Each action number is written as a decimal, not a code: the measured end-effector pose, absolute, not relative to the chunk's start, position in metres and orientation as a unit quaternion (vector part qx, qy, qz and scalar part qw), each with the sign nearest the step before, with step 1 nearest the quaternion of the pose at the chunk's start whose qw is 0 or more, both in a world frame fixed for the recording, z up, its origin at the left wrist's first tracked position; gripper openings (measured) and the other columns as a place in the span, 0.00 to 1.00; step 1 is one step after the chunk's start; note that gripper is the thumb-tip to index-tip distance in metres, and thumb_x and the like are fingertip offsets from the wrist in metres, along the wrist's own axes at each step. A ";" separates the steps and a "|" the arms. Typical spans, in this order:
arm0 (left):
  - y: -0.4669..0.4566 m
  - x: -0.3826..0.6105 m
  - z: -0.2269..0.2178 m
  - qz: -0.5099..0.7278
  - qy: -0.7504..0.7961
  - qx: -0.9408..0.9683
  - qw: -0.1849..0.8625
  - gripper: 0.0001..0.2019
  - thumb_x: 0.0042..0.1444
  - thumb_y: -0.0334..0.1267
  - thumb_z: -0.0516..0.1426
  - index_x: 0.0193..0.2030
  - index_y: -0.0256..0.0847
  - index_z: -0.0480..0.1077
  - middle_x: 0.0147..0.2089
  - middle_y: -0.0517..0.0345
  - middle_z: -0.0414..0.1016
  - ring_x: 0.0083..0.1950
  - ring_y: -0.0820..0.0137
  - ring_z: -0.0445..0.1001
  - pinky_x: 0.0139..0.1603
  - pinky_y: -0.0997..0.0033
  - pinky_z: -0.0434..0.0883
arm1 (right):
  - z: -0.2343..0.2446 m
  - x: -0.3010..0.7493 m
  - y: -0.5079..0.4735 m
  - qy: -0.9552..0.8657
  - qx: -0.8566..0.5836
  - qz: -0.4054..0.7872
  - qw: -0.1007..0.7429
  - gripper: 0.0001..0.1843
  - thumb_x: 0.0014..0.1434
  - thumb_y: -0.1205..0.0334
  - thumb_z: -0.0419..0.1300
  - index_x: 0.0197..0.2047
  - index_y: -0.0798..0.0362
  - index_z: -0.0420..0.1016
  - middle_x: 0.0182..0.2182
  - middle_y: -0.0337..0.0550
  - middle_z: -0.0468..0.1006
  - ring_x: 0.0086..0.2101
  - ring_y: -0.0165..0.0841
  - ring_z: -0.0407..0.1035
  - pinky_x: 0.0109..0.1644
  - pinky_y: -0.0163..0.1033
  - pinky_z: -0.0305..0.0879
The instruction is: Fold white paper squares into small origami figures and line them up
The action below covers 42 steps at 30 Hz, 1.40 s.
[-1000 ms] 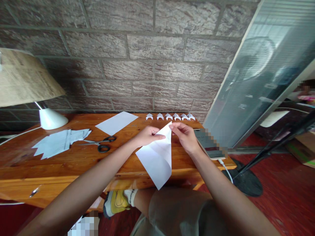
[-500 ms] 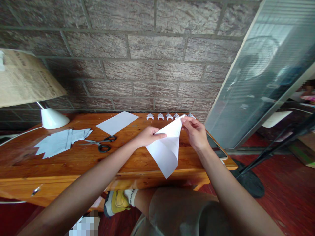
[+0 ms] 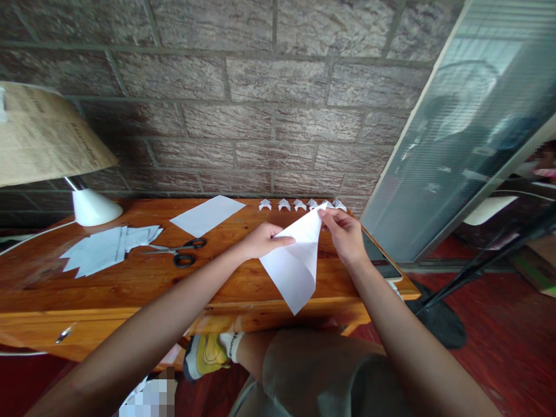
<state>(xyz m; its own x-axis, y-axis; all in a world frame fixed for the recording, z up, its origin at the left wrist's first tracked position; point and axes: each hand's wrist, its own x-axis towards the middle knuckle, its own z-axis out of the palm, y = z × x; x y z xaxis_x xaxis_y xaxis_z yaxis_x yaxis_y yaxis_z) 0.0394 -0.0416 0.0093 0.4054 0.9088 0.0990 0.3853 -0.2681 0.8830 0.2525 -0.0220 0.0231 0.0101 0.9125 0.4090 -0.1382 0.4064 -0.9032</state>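
Observation:
A sheet of white paper (image 3: 292, 277), partly folded over, is held up above the front of the wooden desk. My left hand (image 3: 264, 240) grips its left edge, thumb lying on top and the other fingers mostly hidden beneath. At the upper right corner, my right hand (image 3: 343, 229) pinches the paper between thumb and fingers. Behind the sheet, several small folded paper figures (image 3: 284, 204) stand in a row near the wall, a few partly covered by the paper. Left of my hands lie black-handled scissors (image 3: 183, 253) and a flat white sheet (image 3: 208, 215).
Cut paper pieces (image 3: 104, 249) lie by a lamp (image 3: 95, 207) on the left of the desk (image 3: 143, 292). A dark tablet-like device (image 3: 382, 260) rests at the right end. A stone-block wall (image 3: 273, 127) rises behind. A black stand base (image 3: 441, 318) is on the floor.
Both hands keep the same hold on the paper. The right hand and the paper's top corner have shifted only very slightly; the view has moved a little.

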 end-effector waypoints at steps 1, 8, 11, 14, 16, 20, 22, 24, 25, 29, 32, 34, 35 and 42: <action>-0.041 0.040 0.009 0.319 0.444 0.727 0.415 0.24 0.49 0.58 0.59 0.27 0.34 0.71 0.20 0.63 0.63 0.21 0.76 0.59 0.21 0.75 0.50 | 0.023 0.252 -0.022 -0.557 -0.342 0.427 0.625 0.12 0.49 0.51 0.69 0.32 0.51 0.81 0.29 0.38 0.80 0.28 0.29 0.67 0.33 0.36 0.63; -0.040 0.040 0.006 0.327 0.447 0.707 0.439 0.23 0.46 0.56 0.62 0.28 0.33 0.72 0.20 0.63 0.64 0.20 0.76 0.60 0.20 0.76 0.51 | 0.024 0.253 -0.023 -0.561 -0.335 0.477 0.587 0.14 0.47 0.52 0.70 0.34 0.52 0.80 0.31 0.39 0.81 0.31 0.30 0.71 0.39 0.38 0.67; -0.039 0.039 0.006 0.327 0.443 0.707 0.444 0.22 0.46 0.56 0.62 0.29 0.34 0.73 0.21 0.62 0.65 0.20 0.76 0.60 0.20 0.75 0.51 | 0.023 0.253 -0.023 -0.572 -0.329 0.490 0.570 0.14 0.47 0.52 0.71 0.32 0.52 0.80 0.31 0.40 0.81 0.31 0.32 0.72 0.41 0.39 0.68; -0.039 0.040 0.007 0.330 0.442 0.707 0.443 0.22 0.44 0.56 0.63 0.28 0.34 0.73 0.20 0.62 0.66 0.20 0.76 0.60 0.20 0.75 0.51 | 0.023 0.252 -0.023 -0.572 -0.332 0.485 0.573 0.14 0.47 0.51 0.71 0.34 0.51 0.81 0.31 0.40 0.82 0.32 0.33 0.73 0.42 0.41 0.69; -0.039 0.040 0.007 0.335 0.442 0.707 0.439 0.23 0.44 0.56 0.64 0.28 0.34 0.73 0.20 0.62 0.66 0.20 0.75 0.61 0.20 0.75 0.51 | 0.023 0.252 -0.023 -0.572 -0.336 0.480 0.574 0.15 0.46 0.51 0.71 0.34 0.51 0.82 0.32 0.41 0.82 0.33 0.35 0.74 0.43 0.42 0.70; -0.040 0.040 0.008 0.338 0.444 0.706 0.435 0.23 0.43 0.56 0.64 0.28 0.34 0.73 0.19 0.63 0.65 0.20 0.75 0.61 0.21 0.75 0.51 | 0.023 0.252 -0.022 -0.568 -0.336 0.484 0.575 0.16 0.46 0.51 0.71 0.35 0.51 0.82 0.32 0.41 0.83 0.33 0.35 0.74 0.44 0.42 0.69; -0.040 0.040 0.009 0.335 0.445 0.705 0.438 0.23 0.43 0.57 0.64 0.28 0.34 0.73 0.19 0.63 0.65 0.20 0.75 0.61 0.20 0.75 0.51 | 0.024 0.252 -0.023 -0.568 -0.329 0.487 0.576 0.14 0.47 0.52 0.71 0.35 0.51 0.82 0.32 0.41 0.83 0.33 0.34 0.74 0.44 0.41 0.69; -0.041 0.039 0.010 0.330 0.448 0.702 0.443 0.23 0.44 0.57 0.63 0.28 0.34 0.73 0.20 0.62 0.66 0.20 0.75 0.61 0.20 0.75 0.51 | 0.025 0.252 -0.024 -0.568 -0.322 0.488 0.580 0.12 0.47 0.52 0.71 0.33 0.50 0.82 0.32 0.40 0.83 0.33 0.34 0.74 0.44 0.41 0.69; -0.042 0.039 0.010 0.328 0.450 0.701 0.446 0.23 0.45 0.58 0.62 0.28 0.34 0.73 0.20 0.62 0.66 0.20 0.75 0.61 0.20 0.75 0.51 | 0.026 0.252 -0.024 -0.566 -0.320 0.487 0.582 0.12 0.47 0.53 0.71 0.33 0.50 0.82 0.32 0.40 0.83 0.33 0.34 0.74 0.44 0.41 0.69; -0.042 0.040 0.010 0.323 0.454 0.698 0.449 0.24 0.45 0.58 0.62 0.29 0.34 0.73 0.20 0.62 0.65 0.20 0.75 0.61 0.20 0.76 0.50 | 0.027 0.251 -0.025 -0.562 -0.317 0.488 0.587 0.11 0.47 0.53 0.71 0.30 0.51 0.81 0.30 0.40 0.82 0.31 0.33 0.73 0.43 0.41 0.69; -0.041 0.041 0.009 0.328 0.455 0.698 0.444 0.24 0.44 0.57 0.63 0.28 0.34 0.72 0.20 0.63 0.65 0.20 0.76 0.61 0.20 0.76 0.51 | 0.027 0.251 -0.025 -0.553 -0.313 0.496 0.592 0.11 0.47 0.53 0.71 0.30 0.51 0.81 0.30 0.39 0.82 0.31 0.32 0.73 0.42 0.40 0.69; -0.041 0.042 0.008 0.331 0.451 0.697 0.449 0.23 0.44 0.57 0.63 0.28 0.34 0.72 0.20 0.63 0.65 0.20 0.76 0.60 0.20 0.76 0.52 | 0.026 0.250 -0.024 -0.541 -0.312 0.501 0.599 0.11 0.47 0.54 0.71 0.31 0.50 0.81 0.30 0.39 0.82 0.31 0.32 0.72 0.41 0.39 0.69; -0.040 0.042 0.008 0.332 0.447 0.696 0.452 0.23 0.44 0.57 0.63 0.28 0.34 0.72 0.20 0.63 0.65 0.20 0.76 0.60 0.20 0.76 0.52 | 0.025 0.250 -0.024 -0.534 -0.312 0.505 0.603 0.11 0.46 0.54 0.71 0.32 0.50 0.81 0.31 0.39 0.82 0.31 0.32 0.73 0.41 0.40 0.69; -0.039 0.046 0.005 0.342 0.432 0.703 0.450 0.22 0.45 0.56 0.63 0.25 0.35 0.70 0.20 0.64 0.64 0.20 0.77 0.59 0.20 0.76 0.51 | 0.028 0.248 -0.026 -0.477 -0.296 0.547 0.621 0.12 0.46 0.55 0.71 0.35 0.47 0.80 0.34 0.38 0.81 0.34 0.33 0.73 0.42 0.40 0.70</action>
